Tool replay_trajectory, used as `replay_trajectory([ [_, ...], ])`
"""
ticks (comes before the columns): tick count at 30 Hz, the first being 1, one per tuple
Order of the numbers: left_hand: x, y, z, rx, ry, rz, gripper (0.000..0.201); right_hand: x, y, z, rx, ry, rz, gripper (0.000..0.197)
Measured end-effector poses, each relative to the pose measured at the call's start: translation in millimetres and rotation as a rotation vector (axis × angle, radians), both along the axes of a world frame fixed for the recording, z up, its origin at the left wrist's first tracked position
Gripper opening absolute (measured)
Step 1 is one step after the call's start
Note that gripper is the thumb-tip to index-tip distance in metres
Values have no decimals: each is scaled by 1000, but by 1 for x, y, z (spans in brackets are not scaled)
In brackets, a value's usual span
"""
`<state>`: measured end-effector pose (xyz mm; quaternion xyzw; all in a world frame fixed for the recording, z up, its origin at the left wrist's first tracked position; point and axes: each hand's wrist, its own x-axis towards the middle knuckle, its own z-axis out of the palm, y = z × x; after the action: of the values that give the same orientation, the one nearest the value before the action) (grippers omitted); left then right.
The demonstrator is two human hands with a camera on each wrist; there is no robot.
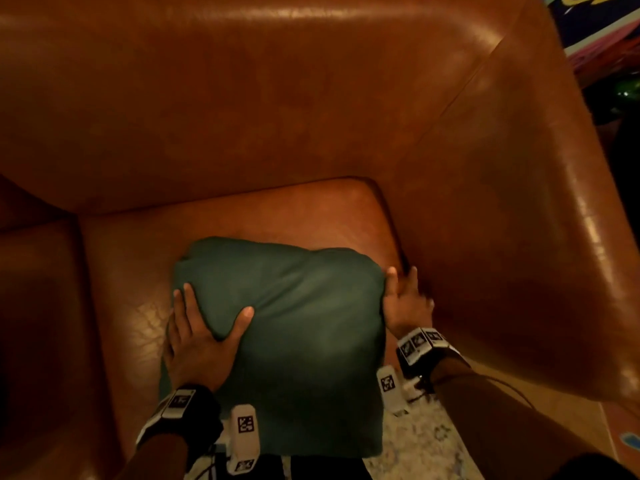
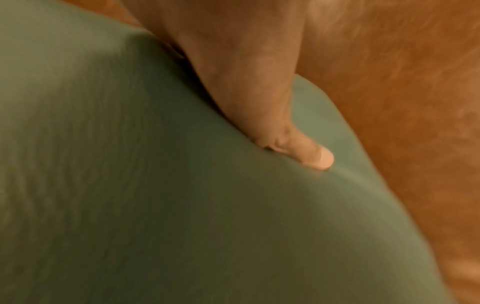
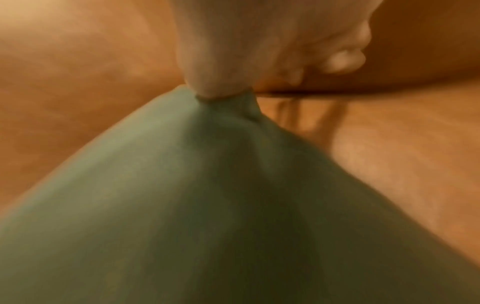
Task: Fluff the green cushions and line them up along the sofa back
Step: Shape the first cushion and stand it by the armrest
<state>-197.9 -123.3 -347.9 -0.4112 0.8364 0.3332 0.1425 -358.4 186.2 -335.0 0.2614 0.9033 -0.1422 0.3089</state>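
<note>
Nearest: wrist bands w/ markers (image 1: 180, 401), then both hands on one cushion (image 1: 294, 323). Left hand (image 1: 199, 337) grasping its left edge, thumb dug into the top face, fingers round the side; left wrist view shows thumb (image 2: 306, 152) pressing a dent in the fabric. Right hand (image 1: 405, 299) on the right edge, near far-right corner; right wrist view shows fingers (image 3: 218, 67) pinching that corner into a point. Neither hand released.

Cushion between the hands, lying on seat (image 1: 138, 271) w/ near edge hanging past seat front, over rug (image 1: 426, 441). Roughly square, slightly longer near-to-far, so no strong long axis. Looks mid-squeeze, i.e. fluff step, prob not yet placed.

Key relation: sofa back (image 1: 242, 116) lies straight ahead, beyond cushion's far edge, bare strip of seat between. Both hands about equally near; right hand further fwd. Next move likely push/lift fwd and tip upright against back.

Right: armrest (image 1: 502, 237) just beside right hand, tight gap, knuckles may rub. Left: seam to next seat pad (image 1: 34, 306). Nothing on seat blocking the way. No other green cushions in view.
</note>
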Motion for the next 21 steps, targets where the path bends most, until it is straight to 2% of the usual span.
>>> replay_trajectory([
  [2,-3,2,-4,-7,-14,16,126,14,-7,18,-65,266,301,78],
  [3,-5,3,-5,1,-13,19,126,23,-14,22,-92,329,477,71],
  [5,-7,2,-5,14,-7,18,126,35,-32,28,-146,290,736,64],
  [6,-8,1,-4,23,-8,20,126,39,-37,22,-162,246,742,60],
  [7,-8,2,-2,33,-10,22,125,39,-39,15,-175,200,666,58],
  [10,-14,7,5,28,-18,24,124,22,-37,7,-196,95,223,57],
  [12,-14,3,5,40,-31,27,125,10,-30,10,-196,119,33,58],
  [18,-6,-6,-1,47,-36,11,126,16,-3,-2,-161,368,247,45],
  [21,-7,-2,-2,28,-20,19,125,10,0,-4,-214,416,103,31],
])
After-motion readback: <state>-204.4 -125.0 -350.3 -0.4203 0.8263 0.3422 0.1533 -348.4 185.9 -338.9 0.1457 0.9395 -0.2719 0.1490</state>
